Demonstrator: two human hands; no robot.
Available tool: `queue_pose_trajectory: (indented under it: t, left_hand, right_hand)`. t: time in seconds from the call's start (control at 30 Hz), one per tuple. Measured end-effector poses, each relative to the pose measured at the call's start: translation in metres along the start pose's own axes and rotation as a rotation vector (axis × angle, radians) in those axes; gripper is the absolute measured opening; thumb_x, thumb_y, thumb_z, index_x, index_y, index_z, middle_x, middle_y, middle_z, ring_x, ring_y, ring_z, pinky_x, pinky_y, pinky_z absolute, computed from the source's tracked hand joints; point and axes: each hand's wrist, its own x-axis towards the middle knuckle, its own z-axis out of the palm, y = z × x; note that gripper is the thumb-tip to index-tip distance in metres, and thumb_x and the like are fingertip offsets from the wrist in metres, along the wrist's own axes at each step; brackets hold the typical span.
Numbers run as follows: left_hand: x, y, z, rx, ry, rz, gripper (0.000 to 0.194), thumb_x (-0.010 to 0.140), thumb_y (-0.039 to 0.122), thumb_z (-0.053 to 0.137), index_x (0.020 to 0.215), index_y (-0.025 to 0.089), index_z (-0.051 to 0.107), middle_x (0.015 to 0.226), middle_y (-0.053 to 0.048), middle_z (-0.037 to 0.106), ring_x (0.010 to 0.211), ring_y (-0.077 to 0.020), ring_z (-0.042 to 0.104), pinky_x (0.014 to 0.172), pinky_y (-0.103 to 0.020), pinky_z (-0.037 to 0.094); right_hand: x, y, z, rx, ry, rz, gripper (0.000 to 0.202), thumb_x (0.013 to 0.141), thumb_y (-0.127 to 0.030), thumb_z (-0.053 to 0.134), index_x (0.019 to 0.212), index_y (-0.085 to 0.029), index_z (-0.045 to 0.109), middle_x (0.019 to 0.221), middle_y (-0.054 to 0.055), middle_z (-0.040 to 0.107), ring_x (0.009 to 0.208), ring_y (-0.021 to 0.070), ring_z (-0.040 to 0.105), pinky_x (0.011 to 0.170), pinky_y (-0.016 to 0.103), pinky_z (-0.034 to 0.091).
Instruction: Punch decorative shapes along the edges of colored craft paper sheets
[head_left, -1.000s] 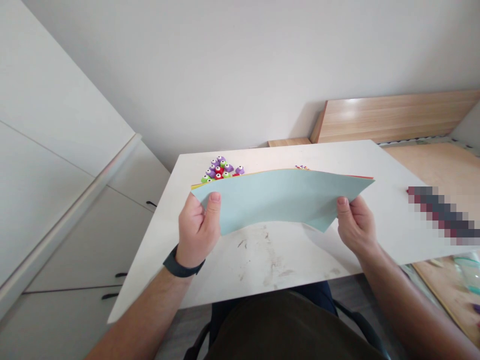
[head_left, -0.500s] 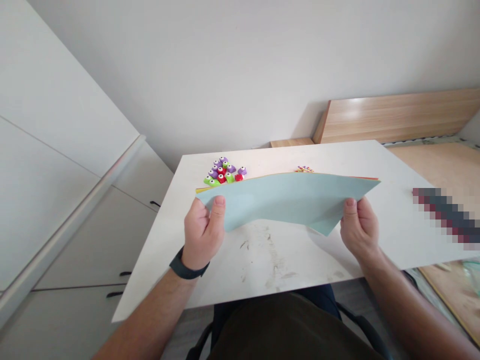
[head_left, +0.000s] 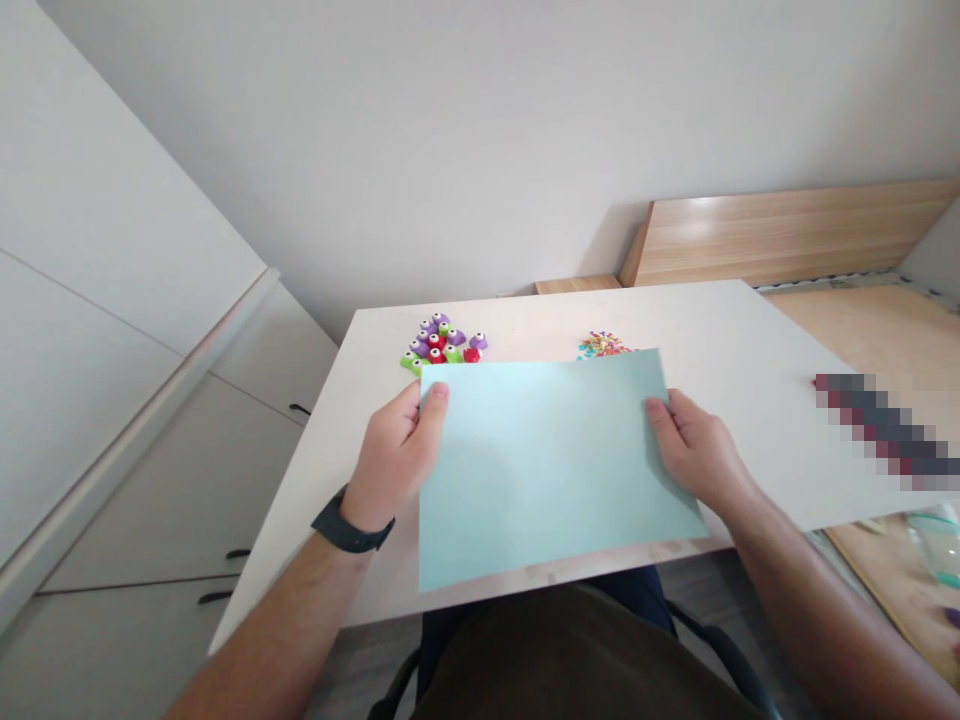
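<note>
A light blue sheet of paper (head_left: 547, 460) is spread between my two hands over the front half of the white table. My left hand (head_left: 397, 445) grips its upper left edge, thumb on top and fingers behind. At the right edge my right hand (head_left: 697, 440) pinches the paper the same way. Whether other sheets lie beneath it cannot be seen. Past its top left corner sit several purple, green and red toys with eyes (head_left: 442, 342). A pile of small multicoloured pieces (head_left: 602, 345) lies behind the paper, partly hidden by it.
The white table (head_left: 765, 400) stands against a wall. A pixelated dark and red long item (head_left: 885, 430) lies at its right. White cabinets (head_left: 150, 450) with black handles are on the left. A wooden headboard (head_left: 787, 235) and a clear container (head_left: 937, 540) are on the right.
The paper was bowed and tilted with yellow and orange edges showing behind it; now it is flatter, its face turned up. My right hand has moved left, closer to my left hand.
</note>
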Motion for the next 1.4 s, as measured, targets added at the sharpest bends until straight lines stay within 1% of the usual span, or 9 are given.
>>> queue_pose_trajectory:
  t: [0.17, 0.27, 0.43, 0.53, 0.67, 0.73, 0.83, 1.03, 1.4]
  left_hand:
    - [0.003, -0.018, 0.006, 0.248, -0.349, -0.011, 0.044, 0.099, 0.051, 0.042, 0.071, 0.020, 0.056, 0.064, 0.000, 0.060, 0.063, -0.0170, 0.053, 0.059, -0.028, 0.035]
    - [0.007, -0.023, 0.012, 0.329, -0.408, 0.009, 0.041, 0.098, 0.047, 0.042, 0.069, 0.021, 0.055, 0.063, -0.001, 0.060, 0.063, -0.0182, 0.054, 0.060, -0.029, 0.034]
    - [0.027, -0.028, 0.019, 0.438, -0.481, 0.031, 0.039, 0.097, 0.044, 0.040, 0.068, 0.021, 0.053, 0.070, -0.005, 0.065, 0.068, -0.0206, 0.058, 0.063, -0.030, 0.033]
    - [0.037, -0.032, 0.022, 0.481, -0.505, 0.025, 0.039, 0.097, 0.043, 0.039, 0.067, 0.021, 0.050, 0.069, -0.006, 0.064, 0.067, -0.0210, 0.059, 0.062, -0.031, 0.032]
    - [0.040, -0.038, 0.024, 0.400, -0.526, -0.015, 0.038, 0.096, 0.043, 0.040, 0.068, 0.021, 0.055, 0.072, -0.006, 0.068, 0.071, -0.0221, 0.062, 0.064, -0.030, 0.036]
    - [0.039, -0.042, 0.024, 0.323, -0.531, -0.027, 0.037, 0.094, 0.044, 0.042, 0.073, 0.021, 0.061, 0.077, -0.006, 0.072, 0.075, -0.0234, 0.064, 0.066, -0.030, 0.040]
    - [0.037, -0.046, 0.024, 0.229, -0.534, -0.038, 0.037, 0.093, 0.045, 0.044, 0.080, 0.021, 0.068, 0.084, -0.006, 0.075, 0.080, -0.0245, 0.065, 0.069, -0.030, 0.043]
    - [0.035, -0.050, 0.023, 0.136, -0.562, -0.044, 0.044, 0.096, 0.050, 0.040, 0.086, 0.019, 0.070, 0.085, -0.005, 0.075, 0.081, -0.0247, 0.067, 0.073, -0.031, 0.046]
    - [0.034, -0.044, 0.022, 0.115, -0.484, -0.049, 0.033, 0.087, 0.046, 0.050, 0.076, 0.021, 0.069, 0.077, -0.005, 0.073, 0.077, -0.0253, 0.065, 0.072, -0.032, 0.048]
  right_hand:
    - [-0.001, 0.013, 0.012, -0.397, -0.282, -0.068, 0.030, 0.105, -0.043, 0.037, 0.085, -0.024, 0.050, 0.067, 0.004, 0.066, 0.061, 0.0226, 0.064, 0.057, 0.032, 0.029]
    - [-0.002, 0.018, 0.017, -0.551, -0.358, -0.076, 0.031, 0.105, -0.042, 0.035, 0.093, -0.022, 0.056, 0.077, 0.009, 0.072, 0.071, 0.0264, 0.070, 0.060, 0.033, 0.032]
    - [0.006, 0.015, 0.015, -0.615, -0.324, -0.053, 0.034, 0.103, -0.046, 0.040, 0.107, -0.018, 0.060, 0.087, 0.013, 0.074, 0.081, 0.0315, 0.071, 0.067, 0.037, 0.045]
    - [0.018, 0.008, 0.014, -0.576, -0.199, -0.210, 0.038, 0.101, -0.042, 0.047, 0.124, -0.013, 0.058, 0.113, 0.019, 0.071, 0.107, 0.0346, 0.067, 0.088, 0.044, 0.051]
    - [0.040, -0.004, 0.022, -0.484, -0.137, -0.443, 0.053, 0.103, -0.042, 0.045, 0.147, -0.013, 0.047, 0.151, 0.020, 0.052, 0.140, 0.0345, 0.047, 0.111, 0.049, 0.043]
    - [0.050, -0.008, 0.032, -0.467, -0.159, -0.514, 0.059, 0.104, -0.045, 0.042, 0.152, -0.011, 0.042, 0.159, 0.019, 0.043, 0.149, 0.0336, 0.038, 0.120, 0.051, 0.035]
    - [0.065, -0.011, 0.052, -0.455, -0.301, -0.641, 0.071, 0.104, -0.055, 0.036, 0.156, -0.007, 0.037, 0.163, 0.020, 0.037, 0.154, 0.0329, 0.030, 0.126, 0.050, 0.027]
    - [0.091, -0.012, 0.081, -0.441, -0.420, -0.611, 0.082, 0.103, -0.063, 0.021, 0.158, -0.002, 0.033, 0.166, 0.022, 0.031, 0.156, 0.0319, 0.026, 0.128, 0.046, 0.023]
    - [0.114, 0.016, 0.069, -0.462, -0.355, -0.443, 0.082, 0.103, -0.061, 0.021, 0.153, 0.002, 0.037, 0.166, 0.027, 0.027, 0.156, 0.0322, 0.024, 0.127, 0.046, 0.023]
